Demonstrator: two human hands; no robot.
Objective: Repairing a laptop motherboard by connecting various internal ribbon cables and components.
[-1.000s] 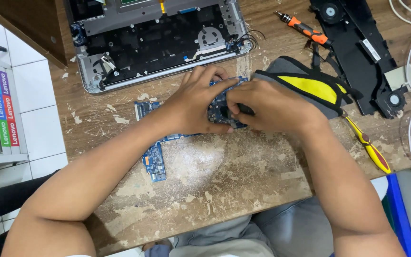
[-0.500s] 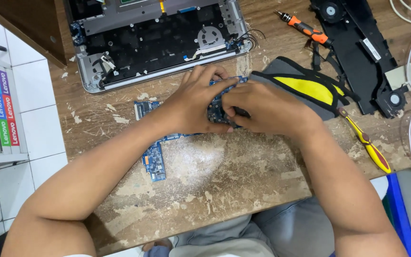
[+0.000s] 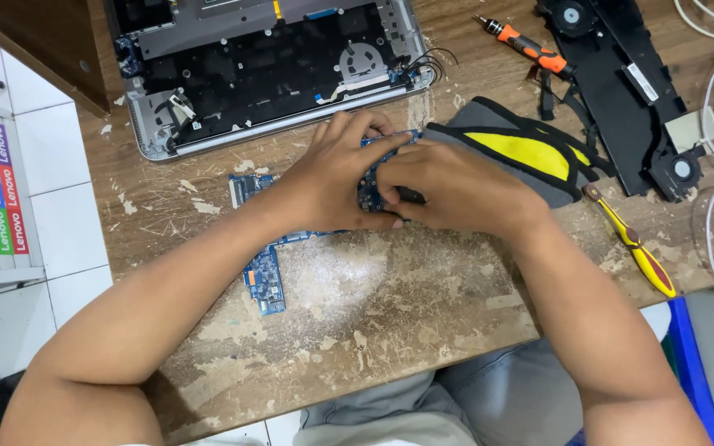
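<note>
Mid-bench, nr the rear edge, L hand (image 3: 336,177) & R hand (image 3: 456,190) are both gripping a blue circuit board (image 3: 268,272) w/ fingers curled over its far end, just in front of an opened laptop chassis (image 3: 266,74), w/ a grey-yellow pouch (image 3: 522,153) lying beside the R hand & a yellow screwdriver (image 3: 631,252) lying toward the bench's R edge.

Worn wooden table (image 3: 390,306) — rough, flaking

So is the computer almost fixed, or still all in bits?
Still in bits. Done: the laptop shell lies open and the blue circuit board is out on the wooden table. In hand: the left hand and right hand press on the board. Left: the board is not back inside.
</note>
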